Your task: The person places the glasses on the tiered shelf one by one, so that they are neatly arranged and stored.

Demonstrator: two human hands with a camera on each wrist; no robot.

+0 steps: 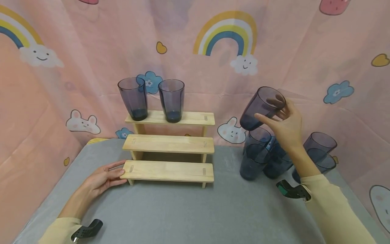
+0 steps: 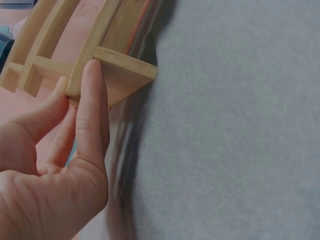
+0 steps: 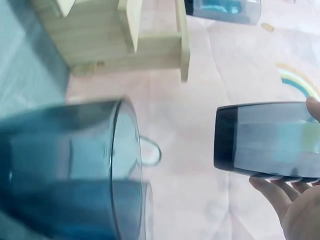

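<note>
Wooden stepped shelf [image 1: 168, 170]: our left hand [image 1: 102, 178] rests flat-fingered against bottom step's end. Right hand [image 1: 286, 127] raised, gripping tilted smoky glass tumbler [image 1: 262, 107] above tumbler cluster [image 1: 259, 157].

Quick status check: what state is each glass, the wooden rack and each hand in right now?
Left hand: rests on bottom step's end.
Right hand: grips lifted glass, tilted.
Two shelf glasses: upright, top step.
Wooden rack: lower steps bare.
Glass cluster: on the table.

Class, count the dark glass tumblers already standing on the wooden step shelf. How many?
2: both upright on the top step of the shelf, one tumbler at its left end, the other beside it. None on the lower steps.
</note>
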